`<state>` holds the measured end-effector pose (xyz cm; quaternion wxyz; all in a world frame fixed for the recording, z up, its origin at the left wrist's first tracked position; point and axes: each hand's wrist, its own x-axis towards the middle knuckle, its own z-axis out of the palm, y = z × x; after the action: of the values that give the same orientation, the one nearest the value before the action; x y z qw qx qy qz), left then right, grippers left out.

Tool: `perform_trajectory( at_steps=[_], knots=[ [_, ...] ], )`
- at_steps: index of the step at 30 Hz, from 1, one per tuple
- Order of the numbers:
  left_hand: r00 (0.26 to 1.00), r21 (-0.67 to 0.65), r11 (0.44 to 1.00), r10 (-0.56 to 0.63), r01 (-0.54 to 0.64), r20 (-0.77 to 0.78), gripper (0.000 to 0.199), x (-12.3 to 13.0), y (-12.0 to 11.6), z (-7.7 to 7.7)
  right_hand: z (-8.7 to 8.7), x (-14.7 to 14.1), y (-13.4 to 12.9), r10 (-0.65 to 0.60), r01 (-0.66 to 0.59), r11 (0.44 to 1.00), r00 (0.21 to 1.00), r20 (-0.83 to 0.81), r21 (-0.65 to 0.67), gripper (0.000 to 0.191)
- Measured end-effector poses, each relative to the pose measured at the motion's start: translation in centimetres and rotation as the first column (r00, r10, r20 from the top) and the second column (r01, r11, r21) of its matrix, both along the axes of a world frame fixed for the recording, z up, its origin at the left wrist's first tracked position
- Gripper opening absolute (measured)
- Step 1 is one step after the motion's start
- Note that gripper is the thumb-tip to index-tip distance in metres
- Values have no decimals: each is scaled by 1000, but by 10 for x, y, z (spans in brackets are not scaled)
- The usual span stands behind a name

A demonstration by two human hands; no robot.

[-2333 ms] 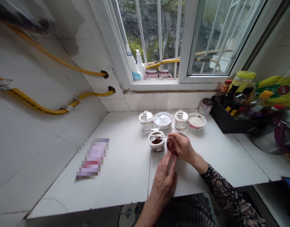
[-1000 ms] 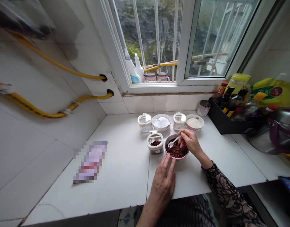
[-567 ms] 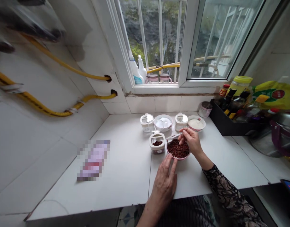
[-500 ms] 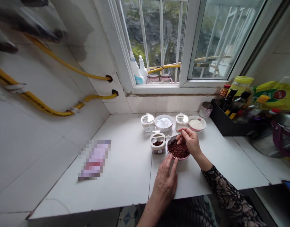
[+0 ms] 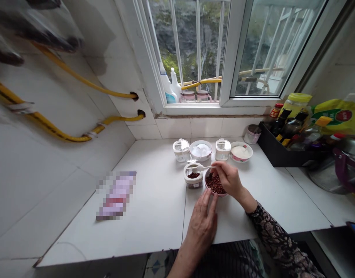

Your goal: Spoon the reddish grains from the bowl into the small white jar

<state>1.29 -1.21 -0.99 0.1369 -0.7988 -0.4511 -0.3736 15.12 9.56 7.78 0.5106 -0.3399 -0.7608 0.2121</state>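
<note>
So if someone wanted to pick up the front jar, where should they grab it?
The front jar is probably best gripped round its body, below the rim, from the person's left. It stands upright, the bowl sits close on its right, and the right hand holds a spoon at its opening, so coming from above looks awkward.

Right side of bowl (image 5: 222,195) hidden

The white counter (image 5: 154,216) carries a pinkish bowl (image 5: 222,195); just left, a jar (image 5: 194,185); farther right, a black box (image 5: 290,157).
</note>
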Motion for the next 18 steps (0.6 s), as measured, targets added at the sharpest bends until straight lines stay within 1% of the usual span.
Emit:
perform_trajectory(
  at_steps=[2,4,6,8,11,14,16,18],
  knots=[
    [1000,0,1000,2,-2,-9,69,0,0,0,0,8,3,-48,39,995,994,-100,-90,20],
    [1000,-9,1000,6,-6,-15,69,-1,-1,0,-1,16,8,-83,60,984,987,-137,-166,20],
    [1000,-20,1000,5,-6,-20,68,-1,-1,0,-3,21,13,-104,78,973,988,-111,-217,18],
    [1000,-24,1000,3,-3,-20,69,-2,-1,0,-6,23,16,-113,97,966,992,-52,-241,16],
    [1000,-22,1000,-3,2,-17,69,-1,-1,0,-8,20,16,-99,107,961,994,44,-254,16],
    [1000,-19,1000,-8,8,-13,70,-1,-1,0,-10,15,13,-50,74,957,994,93,-281,18],
    [1000,-24,1000,-10,9,-16,69,-1,-1,0,-10,14,13,-23,44,945,997,68,-325,17],
    [1000,-27,1000,-8,8,-15,69,-1,-1,-1,-10,14,14,-13,12,919,1000,1,-395,16]
  ],
)
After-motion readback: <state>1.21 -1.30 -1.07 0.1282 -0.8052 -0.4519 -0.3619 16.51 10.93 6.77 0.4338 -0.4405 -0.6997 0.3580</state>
